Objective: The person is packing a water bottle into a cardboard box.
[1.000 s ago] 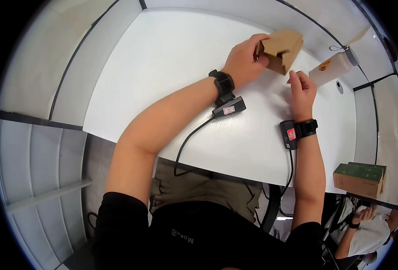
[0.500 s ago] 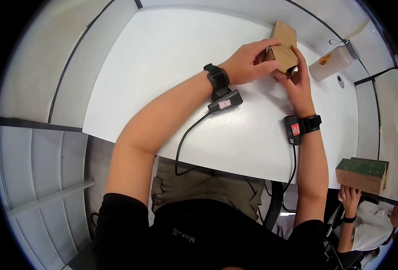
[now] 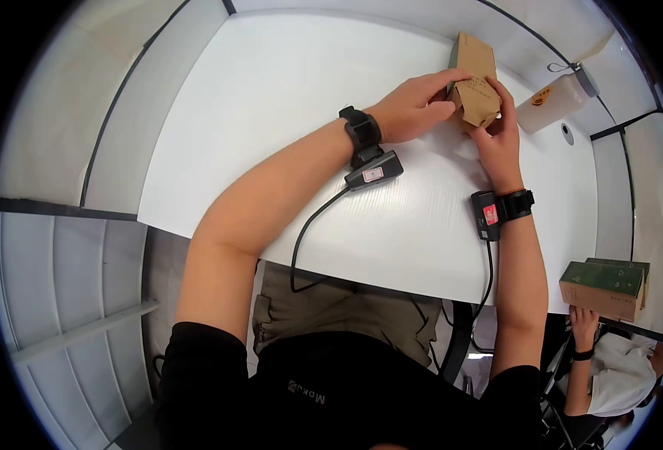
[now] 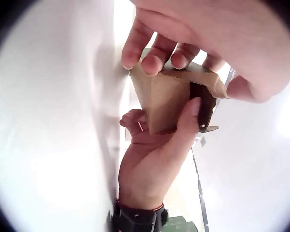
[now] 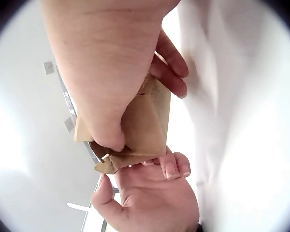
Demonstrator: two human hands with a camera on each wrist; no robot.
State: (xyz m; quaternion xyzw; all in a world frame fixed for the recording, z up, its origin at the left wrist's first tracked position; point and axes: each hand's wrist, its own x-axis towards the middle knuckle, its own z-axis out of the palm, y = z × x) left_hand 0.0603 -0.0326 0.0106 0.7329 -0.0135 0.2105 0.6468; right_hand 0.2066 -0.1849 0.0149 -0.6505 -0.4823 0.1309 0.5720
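Note:
Both hands hold a brown cardboard box over the far right part of the desk. My left hand grips its left side, fingers across the top and thumb near the close end. On the other side my right hand holds the box, with fingers along its right face and thumb at the near end. A loose end flap sticks out toward me. In the left wrist view the right thumb lies at the dark gap of the box's open end. Creased, torn-looking cardboard edges that end in the right wrist view.
Right of the box a pale bottle with a grey cap leans in view near a round desk hole. Green and brown books stand at the right, by another person's hand. Low partitions border the white desk.
The right hand came up from beside the box and took hold of it. The box turned so that its printed top faces up, and the end flap now stands out more.

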